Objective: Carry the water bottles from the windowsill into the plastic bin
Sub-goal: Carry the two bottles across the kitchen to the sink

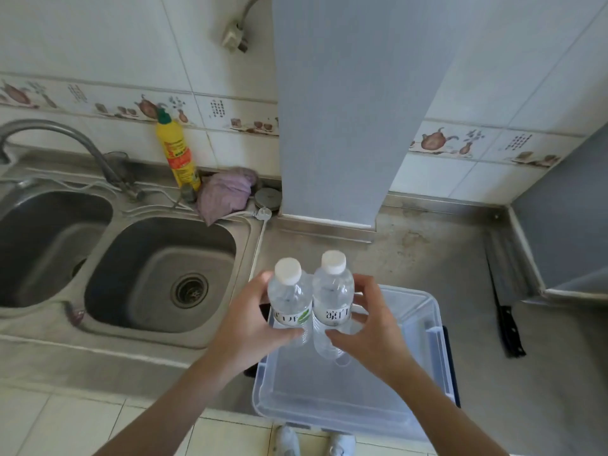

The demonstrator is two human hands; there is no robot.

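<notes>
Left water bottle (289,302): upright over the near-left part of the plastic bin (424,383), gripped in the left hand (250,319); touching or just beside the other bottle.
Right water bottle (333,297): upright, gripped in the right hand (371,327), above the bin's open top.
Left fingers (260,284): curled round the far side of the bottle, thumb across the front below the label.
Right fingers (363,286): curled round the bottle's right side, thumb pressing on the lower body.
Caps: white, both screwed on.
Labels: white bands with dark Chinese characters, partly hidden; green leaf mark on the left one; brand not readable.
Plastic bin: translucent, on the grey tabletop (427,255) at its front edge.
Sink (161,274): double steel basin to the left, well apart from the bin.
Detergent bottle (177,156): yellow, green cap, red label, behind the sink beside a purple cloth (225,194); writing too small to read.
</notes>
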